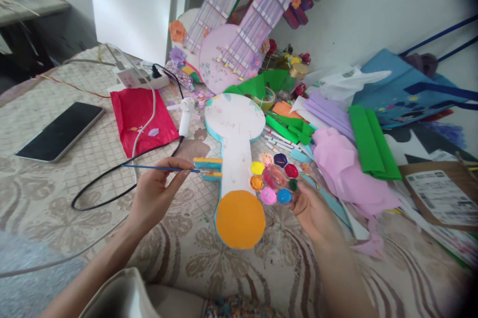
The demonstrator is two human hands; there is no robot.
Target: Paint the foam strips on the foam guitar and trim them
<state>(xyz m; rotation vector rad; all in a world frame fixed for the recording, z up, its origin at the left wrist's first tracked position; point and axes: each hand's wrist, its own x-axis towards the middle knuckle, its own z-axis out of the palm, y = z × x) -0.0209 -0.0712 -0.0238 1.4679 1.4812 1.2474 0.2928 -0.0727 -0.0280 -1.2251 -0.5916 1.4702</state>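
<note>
My left hand [159,188] pinches a thin blue paintbrush [149,167], its tip at the lower of two short teeth on a key-shaped cutout [236,151]. The cutout lies flat, white on top with light-blue sides. Its round lower end [241,219] is painted orange, and the upper tooth [207,160] has orange on its face. My right hand [311,208] grips the edge of a clear paint palette [274,177], held beside the cutout's shaft. Several wells ring the palette, with yellow, orange, pink, blue, red, dark purple and green paint, around a smeared reddish centre.
A hot glue gun [185,116] with a looping black cord, red crepe paper [142,121] and a phone [60,131] lie left. Guitar-shaped crafts [227,56] stand behind. Green paper [374,142], pink paper [338,168], a blue bag [396,88] and a brown package [442,191] crowd the right.
</note>
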